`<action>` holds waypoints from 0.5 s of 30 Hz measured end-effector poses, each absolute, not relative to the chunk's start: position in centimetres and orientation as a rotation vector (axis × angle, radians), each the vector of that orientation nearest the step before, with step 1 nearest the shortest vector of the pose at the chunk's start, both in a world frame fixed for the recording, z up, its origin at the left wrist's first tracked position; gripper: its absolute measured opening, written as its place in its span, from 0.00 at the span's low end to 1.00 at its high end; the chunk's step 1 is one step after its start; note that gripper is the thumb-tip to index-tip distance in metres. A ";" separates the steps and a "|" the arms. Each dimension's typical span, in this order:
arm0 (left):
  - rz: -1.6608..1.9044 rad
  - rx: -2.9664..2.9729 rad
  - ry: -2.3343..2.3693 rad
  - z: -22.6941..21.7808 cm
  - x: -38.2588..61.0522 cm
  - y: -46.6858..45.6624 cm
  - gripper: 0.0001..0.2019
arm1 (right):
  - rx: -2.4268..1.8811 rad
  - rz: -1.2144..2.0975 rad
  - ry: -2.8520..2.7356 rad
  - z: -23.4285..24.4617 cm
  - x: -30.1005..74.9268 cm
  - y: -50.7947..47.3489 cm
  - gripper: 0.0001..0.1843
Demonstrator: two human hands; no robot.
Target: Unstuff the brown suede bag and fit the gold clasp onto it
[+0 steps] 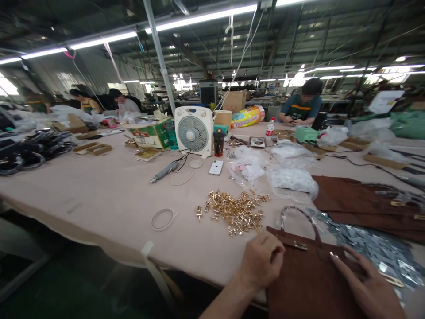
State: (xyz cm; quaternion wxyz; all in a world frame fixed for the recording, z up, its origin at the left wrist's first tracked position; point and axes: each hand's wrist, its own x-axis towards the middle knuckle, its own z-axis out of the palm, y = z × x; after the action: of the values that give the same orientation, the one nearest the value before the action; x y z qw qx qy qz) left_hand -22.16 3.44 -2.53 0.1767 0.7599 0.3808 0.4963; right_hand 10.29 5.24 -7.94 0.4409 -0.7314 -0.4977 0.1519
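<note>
Across the wide pale counter [99, 190], work things lie spread out under strip lights. At its near edge rests a brown leather bag [308, 279] with a wrapped handle arching up from its top. To the right of it lies a stack of brown leather panels [358, 199], with a heap of silvery plastic-wrapped pieces [372, 241] just in front. Farther back stands a white box fan [193, 130], with crumpled clear plastic bags [288, 177] to its right. A person in a dark shirt [303, 106] sits at the far side. Just beyond the bag lies a pile of gold metal fittings [235, 210]. The left hand [262, 261] rests on the bag's upper left corner, its fingers curled and pressed together against the leather edge. The right hand [368, 283] lies flat on the bag's right side, fingers spread apart. A white phone [216, 167] and a white loop [162, 219] lie on the counter.
</note>
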 end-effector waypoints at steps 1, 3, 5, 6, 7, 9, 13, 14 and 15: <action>1.427 2.078 1.156 -2.6 -23.3 3.1 0.05 | -1.834 0.353 -1.241 -7.7 10.0 5.0 0.40; 1.484 1.908 1.344 -2.7 -25.6 2.6 0.04 | -1.886 0.336 -1.274 -7.2 9.3 4.4 0.40; 1.521 1.752 1.519 -2.7 -27.9 2.4 0.04 | -1.935 0.381 -1.288 -6.8 8.8 3.8 0.40; 1.517 1.698 1.584 -2.7 -29.0 2.4 0.04 | -1.951 0.401 -1.284 -6.7 8.6 3.6 0.41; 1.488 1.669 1.627 -2.7 -30.0 2.5 0.06 | -1.962 0.412 -1.275 -6.5 8.5 3.4 0.41; 1.374 1.694 1.649 -2.8 -31.5 2.6 0.12 | -1.968 0.412 -1.269 -6.2 8.3 3.2 0.42; 1.141 1.906 1.650 -3.2 -32.4 2.7 0.14 | -1.958 0.425 -1.292 -5.8 8.0 3.0 0.41; 1.105 1.950 1.675 -3.3 -32.2 2.7 0.11 | -1.951 0.430 -1.299 -5.7 7.9 2.9 0.40; 1.074 1.983 1.705 -3.4 -32.1 2.7 0.09 | -1.944 0.425 -1.304 -5.7 7.8 2.8 0.40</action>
State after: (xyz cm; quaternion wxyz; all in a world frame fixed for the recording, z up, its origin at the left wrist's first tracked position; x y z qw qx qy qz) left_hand -32.06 2.68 -3.37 0.1566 0.6928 0.5956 0.3753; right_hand 7.82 2.82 -5.70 0.3722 -0.7585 -0.5087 0.1658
